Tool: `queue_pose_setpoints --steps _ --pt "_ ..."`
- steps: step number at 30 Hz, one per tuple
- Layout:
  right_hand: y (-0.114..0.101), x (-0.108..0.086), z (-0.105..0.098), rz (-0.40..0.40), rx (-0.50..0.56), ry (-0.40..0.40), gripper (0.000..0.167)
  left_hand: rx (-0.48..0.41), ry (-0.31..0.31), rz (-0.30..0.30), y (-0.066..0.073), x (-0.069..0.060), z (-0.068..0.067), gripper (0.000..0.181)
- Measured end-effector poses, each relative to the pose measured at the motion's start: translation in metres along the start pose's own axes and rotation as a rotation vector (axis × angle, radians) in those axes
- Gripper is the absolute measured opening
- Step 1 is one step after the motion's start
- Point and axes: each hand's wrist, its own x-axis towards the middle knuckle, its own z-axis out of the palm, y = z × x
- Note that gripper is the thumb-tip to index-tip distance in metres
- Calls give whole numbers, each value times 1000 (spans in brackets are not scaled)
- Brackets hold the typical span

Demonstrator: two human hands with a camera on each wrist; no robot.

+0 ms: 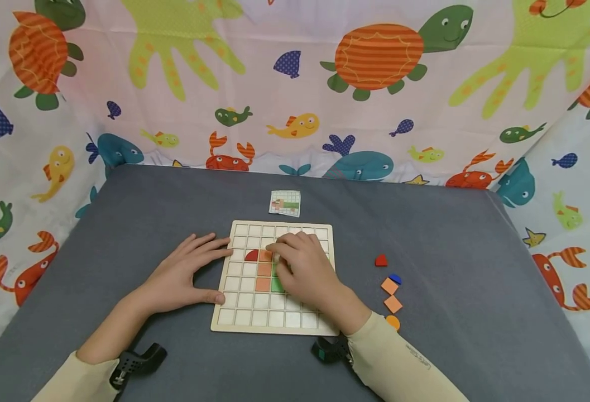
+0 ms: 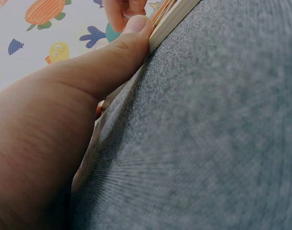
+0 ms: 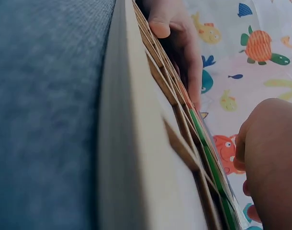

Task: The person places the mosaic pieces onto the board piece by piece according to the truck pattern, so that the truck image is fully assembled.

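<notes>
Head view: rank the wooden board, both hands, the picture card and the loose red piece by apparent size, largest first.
1. Wooden board
2. Left hand and right hand: too alike to rank
3. Picture card
4. Loose red piece

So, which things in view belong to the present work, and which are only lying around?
Seem to belong:
wooden grid board
placed pieces on it
picture card beyond the board
loose pieces right of the board

Only surroundings:
grey cloth
sea-animal backdrop
black wrist devices, worn rather than lying
</notes>
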Motion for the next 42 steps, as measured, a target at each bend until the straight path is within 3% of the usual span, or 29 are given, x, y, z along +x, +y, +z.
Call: queue_pose_setpoints --steps 13,21,42 --pt "12 -23 -20 16 22 37 31 -6 -3 6 -1 5 3 104" --pt "31 -39 -35 63 -13 90 33 1 -11 6 0 7 0 104" --pt "53 -76 -64 133 -95 107 31 0 -3 1 -2 0 1 104"
